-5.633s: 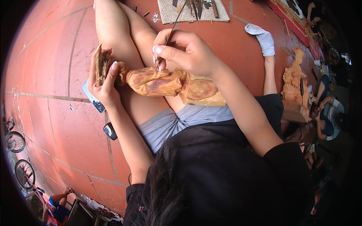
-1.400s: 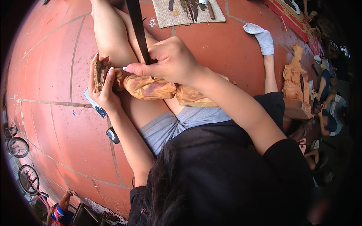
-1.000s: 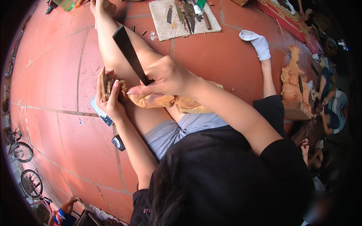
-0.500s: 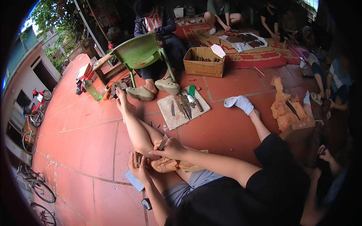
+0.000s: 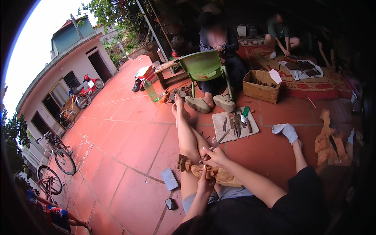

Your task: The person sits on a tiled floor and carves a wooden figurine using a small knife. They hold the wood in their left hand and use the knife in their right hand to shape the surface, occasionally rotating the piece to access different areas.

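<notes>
A carved wooden figure, orange-brown with a dark left end, lies across my bare legs. From the near side, my left hand grips its middle, thumb up along the wood. My right hand is closed round a slim metal carving knife. One end of the knife sticks up past the fist; the other points down at the carving near my left thumb. Whether the tip touches the wood I cannot tell. Beyond my legs, a pale mat bears several knives, a green-handled brush and a small white bottle.
A flat grey-blue phone-like slab and a small black object lie left of my legs. Ahead, a person sits behind a green chair, next to a cardboard box. A large wood carving stands at right.
My view has swung left, so the scene sits further right. My left hand has moved from the carving's dark end to its middle. The knife in my right hand is now tilted differently.
</notes>
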Demonstrator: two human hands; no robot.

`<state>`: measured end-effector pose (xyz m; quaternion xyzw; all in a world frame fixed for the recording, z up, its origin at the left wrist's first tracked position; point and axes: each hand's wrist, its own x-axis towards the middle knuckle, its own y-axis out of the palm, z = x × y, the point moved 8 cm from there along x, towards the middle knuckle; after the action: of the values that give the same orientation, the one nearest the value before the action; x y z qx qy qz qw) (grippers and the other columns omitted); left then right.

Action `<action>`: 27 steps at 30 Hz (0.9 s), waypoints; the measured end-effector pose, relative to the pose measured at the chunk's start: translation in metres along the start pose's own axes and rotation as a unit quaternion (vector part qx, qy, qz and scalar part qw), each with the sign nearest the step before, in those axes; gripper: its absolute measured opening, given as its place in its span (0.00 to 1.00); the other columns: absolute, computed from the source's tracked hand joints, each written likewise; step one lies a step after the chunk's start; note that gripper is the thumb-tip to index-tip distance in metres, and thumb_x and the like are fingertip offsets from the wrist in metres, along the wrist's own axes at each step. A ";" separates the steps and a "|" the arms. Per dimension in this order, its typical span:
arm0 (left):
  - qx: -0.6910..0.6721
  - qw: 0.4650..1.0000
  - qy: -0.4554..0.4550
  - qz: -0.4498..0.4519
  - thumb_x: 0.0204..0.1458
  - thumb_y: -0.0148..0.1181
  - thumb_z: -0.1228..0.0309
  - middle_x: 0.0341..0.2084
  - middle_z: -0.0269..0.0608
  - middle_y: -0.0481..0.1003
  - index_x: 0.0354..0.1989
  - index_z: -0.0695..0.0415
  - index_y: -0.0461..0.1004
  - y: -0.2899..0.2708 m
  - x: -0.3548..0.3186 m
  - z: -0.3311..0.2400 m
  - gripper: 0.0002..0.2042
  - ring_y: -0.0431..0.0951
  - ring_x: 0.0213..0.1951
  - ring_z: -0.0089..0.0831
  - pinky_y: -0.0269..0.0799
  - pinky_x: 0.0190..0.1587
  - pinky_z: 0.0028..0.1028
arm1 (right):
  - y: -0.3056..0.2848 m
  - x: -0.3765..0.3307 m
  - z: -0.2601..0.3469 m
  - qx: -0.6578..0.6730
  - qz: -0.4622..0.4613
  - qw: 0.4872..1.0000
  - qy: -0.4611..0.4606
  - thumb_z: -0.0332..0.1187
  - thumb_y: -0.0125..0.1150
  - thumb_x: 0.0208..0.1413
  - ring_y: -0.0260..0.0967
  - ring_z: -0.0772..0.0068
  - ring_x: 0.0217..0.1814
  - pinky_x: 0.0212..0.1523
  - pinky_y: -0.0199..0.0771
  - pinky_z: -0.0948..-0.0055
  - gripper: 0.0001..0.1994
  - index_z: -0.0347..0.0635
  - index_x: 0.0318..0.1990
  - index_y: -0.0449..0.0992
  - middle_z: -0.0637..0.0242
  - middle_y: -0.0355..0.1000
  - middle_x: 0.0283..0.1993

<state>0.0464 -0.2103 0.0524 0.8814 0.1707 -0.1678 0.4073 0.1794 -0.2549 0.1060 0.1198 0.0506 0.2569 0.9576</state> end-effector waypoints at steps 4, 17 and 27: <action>-0.062 0.998 0.024 0.003 0.55 0.57 0.52 0.42 0.33 0.75 0.45 0.49 0.72 0.004 0.018 -0.002 0.16 0.75 0.47 0.34 0.69 0.53 0.38 | 0.007 -0.024 0.013 0.063 -0.009 0.991 0.115 0.47 0.50 0.63 0.74 0.76 0.28 0.29 0.73 0.76 0.21 0.36 0.30 0.75 0.65 0.74 0.25; -0.160 0.980 0.071 0.098 0.56 0.53 0.59 0.42 0.29 0.75 0.41 0.48 0.73 0.008 0.059 0.010 0.10 0.74 0.48 0.28 0.68 0.55 0.32 | 0.013 -0.052 0.044 0.051 -0.046 0.996 -0.051 0.44 0.52 0.63 0.71 0.79 0.27 0.32 0.70 0.81 0.19 0.36 0.30 0.76 0.68 0.73 0.26; -0.057 0.987 0.016 0.148 0.54 0.52 0.52 0.43 0.37 0.74 0.46 0.55 0.68 0.002 0.057 0.011 0.20 0.73 0.48 0.29 0.66 0.55 0.31 | 0.004 -0.077 0.042 0.071 -0.112 0.983 -0.127 0.42 0.51 0.64 0.59 0.86 0.19 0.23 0.59 0.85 0.16 0.36 0.35 0.73 0.76 0.60 0.17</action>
<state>0.0963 -0.2112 0.0222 0.8748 0.0546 -0.0816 0.4745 0.1179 -0.2989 0.1503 0.2130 -0.0405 0.1264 0.9680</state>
